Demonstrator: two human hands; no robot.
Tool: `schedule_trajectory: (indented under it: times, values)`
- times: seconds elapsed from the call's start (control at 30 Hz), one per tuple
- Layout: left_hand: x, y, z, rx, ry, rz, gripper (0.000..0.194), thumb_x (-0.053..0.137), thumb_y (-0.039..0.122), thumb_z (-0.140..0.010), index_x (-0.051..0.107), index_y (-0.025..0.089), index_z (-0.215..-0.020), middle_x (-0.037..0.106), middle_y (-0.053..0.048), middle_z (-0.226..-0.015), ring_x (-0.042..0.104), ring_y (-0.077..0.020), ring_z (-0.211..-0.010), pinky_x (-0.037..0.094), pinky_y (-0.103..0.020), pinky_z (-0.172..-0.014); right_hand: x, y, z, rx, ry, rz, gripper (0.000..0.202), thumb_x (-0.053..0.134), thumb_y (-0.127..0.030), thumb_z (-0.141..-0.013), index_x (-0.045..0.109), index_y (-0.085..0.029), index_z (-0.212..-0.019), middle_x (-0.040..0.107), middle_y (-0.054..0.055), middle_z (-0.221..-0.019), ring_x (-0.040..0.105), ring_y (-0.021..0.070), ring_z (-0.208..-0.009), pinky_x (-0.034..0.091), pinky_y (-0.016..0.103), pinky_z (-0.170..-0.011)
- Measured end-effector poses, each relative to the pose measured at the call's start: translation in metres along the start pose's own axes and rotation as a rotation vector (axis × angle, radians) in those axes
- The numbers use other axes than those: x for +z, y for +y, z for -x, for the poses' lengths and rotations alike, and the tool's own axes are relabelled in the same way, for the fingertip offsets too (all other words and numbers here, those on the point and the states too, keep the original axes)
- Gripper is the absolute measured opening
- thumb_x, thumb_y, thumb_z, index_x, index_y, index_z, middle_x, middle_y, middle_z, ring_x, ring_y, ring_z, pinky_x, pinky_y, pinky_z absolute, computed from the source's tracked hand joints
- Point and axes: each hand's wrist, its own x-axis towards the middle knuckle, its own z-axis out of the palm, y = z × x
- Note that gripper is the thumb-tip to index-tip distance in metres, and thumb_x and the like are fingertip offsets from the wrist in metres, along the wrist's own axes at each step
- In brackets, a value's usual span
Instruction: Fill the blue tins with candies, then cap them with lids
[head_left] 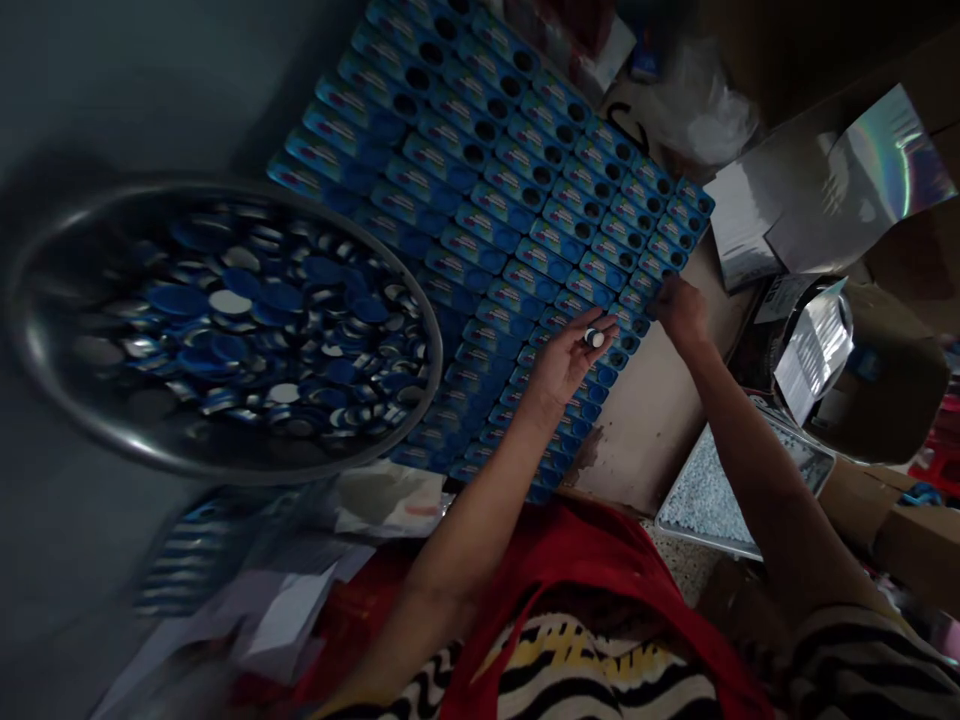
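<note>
My left hand (pixel 561 366) is turned partly palm up, its fingers curled around a few small round discs (pixel 594 338) with pale faces. My right hand (pixel 682 312) is closed, fingertips down at the right edge of the blue packs; whatever is in its fingers is hidden. Beneath both hands spread rows of blue printed packs (pixel 491 215), each with a round spot at one end. Many of those spots are dark, while others look blue. To the left, a large metal bowl (pixel 431 345) holds many blue and white discs (pixel 277 300).
At the right sits a metal tray (pixel 750 553) of small pale pieces. Behind it are a round dark container (pixel 765 330), shiny silvery sheets (pixel 832 190) and cardboard boxes (pixel 922 545). A clear plastic bag (pixel 701 110) lies at the back. Papers (pixel 289 610) are at lower left.
</note>
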Motion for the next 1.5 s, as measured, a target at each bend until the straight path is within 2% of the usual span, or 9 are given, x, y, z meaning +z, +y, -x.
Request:
schedule_trajectory:
  times: [0.13,0.27,0.43,0.6,0.77,0.9,1.03,1.33,1.5]
  values:
    - [-0.003,-0.004,0.004,0.048,0.004,0.029,0.030,0.071,0.005,-0.088,0.079,0.015,-0.116,0.084,-0.010,-0.106,0.075,-0.0278,-0.136,0.060,-0.042,-0.120,-0.010,-0.005,-0.010,0.049,-0.067,0.034,0.023,0.088,-0.034,-0.081,0.067,-0.025,-0.078,0.072,0.005,-0.079,0.071,0.0311,-0.092,0.057,0.045,-0.088]
    - [-0.002,-0.007,0.014,0.065,0.058,0.017,0.023,0.076,0.003,-0.089,0.078,0.018,-0.107,0.079,-0.003,-0.093,0.078,-0.0227,-0.128,0.059,-0.037,-0.119,-0.018,-0.040,0.033,-0.020,-0.072,0.057,0.006,0.073,-0.019,-0.091,0.074,-0.024,-0.095,0.078,0.010,-0.092,0.073,0.0309,-0.095,0.056,0.043,-0.091]
    - [-0.006,-0.018,0.022,0.059,0.132,-0.019,0.027,0.081,0.001,-0.087,0.079,0.019,-0.107,0.080,-0.003,-0.096,0.078,-0.0224,-0.120,0.060,-0.034,-0.110,-0.006,-0.066,0.118,-0.285,-0.211,-0.374,0.013,0.080,-0.027,-0.090,0.081,-0.030,-0.103,0.078,0.004,-0.100,0.071,0.0256,-0.097,0.058,0.036,-0.089]
    - [-0.011,-0.035,0.030,-0.045,0.205,-0.005,0.026,0.077,-0.002,-0.088,0.078,0.020,-0.101,0.081,0.000,-0.093,0.079,-0.0178,-0.109,0.062,-0.027,-0.097,0.008,-0.045,0.148,-0.025,-0.272,-0.813,0.021,0.092,-0.039,-0.077,0.084,-0.027,-0.092,0.074,0.000,-0.085,0.067,0.0204,-0.078,0.056,0.034,-0.077]
    - [-0.009,-0.040,0.036,-0.044,0.180,-0.021,0.024,0.086,0.008,-0.086,0.075,0.019,-0.104,0.082,-0.001,-0.098,0.082,-0.0168,-0.105,0.065,-0.028,-0.098,0.000,-0.019,0.131,0.166,-0.253,-0.925,0.029,0.087,-0.040,-0.071,0.084,-0.022,-0.094,0.082,0.001,-0.087,0.073,0.0202,-0.078,0.058,0.033,-0.079]
    - [-0.007,-0.035,0.039,0.095,0.207,-0.221,0.052,0.105,0.025,-0.064,0.075,0.017,-0.106,0.082,-0.003,-0.096,0.082,-0.0187,-0.086,0.064,-0.025,-0.076,-0.009,-0.022,0.095,0.117,-0.026,-0.443,0.021,0.074,-0.026,-0.082,0.084,-0.018,-0.100,0.084,0.007,-0.098,0.076,0.0234,-0.091,0.059,0.034,-0.088]
    - [-0.013,-0.030,0.042,0.260,0.215,-0.420,0.063,0.107,0.038,-0.054,0.077,0.018,-0.105,0.082,-0.004,-0.098,0.078,-0.0189,-0.075,0.064,-0.029,-0.068,-0.013,-0.036,0.063,-0.011,-0.088,0.025,0.021,0.066,-0.014,-0.087,0.082,-0.017,-0.101,0.083,0.014,-0.117,0.076,0.0278,-0.108,0.057,0.038,-0.098]
    - [-0.032,-0.037,0.021,0.540,0.162,-0.776,0.050,0.094,0.020,-0.073,0.083,0.022,-0.121,0.084,-0.006,-0.117,0.067,-0.0119,-0.071,0.058,-0.025,-0.070,-0.016,-0.043,0.021,0.100,-0.239,0.306,0.035,0.086,-0.023,-0.080,0.075,-0.023,-0.113,0.082,0.011,-0.113,0.076,0.0339,-0.107,0.058,0.040,-0.090]
    - [-0.034,-0.028,0.023,0.657,0.169,-1.078,0.057,0.091,0.013,-0.081,0.077,0.025,-0.135,0.085,-0.007,-0.122,0.077,-0.0181,-0.080,0.066,-0.032,-0.082,-0.025,-0.057,0.051,0.013,-0.208,0.190,0.024,0.079,-0.018,-0.086,0.076,-0.021,-0.109,0.082,0.015,-0.118,0.076,0.0327,-0.109,0.057,0.040,-0.094]
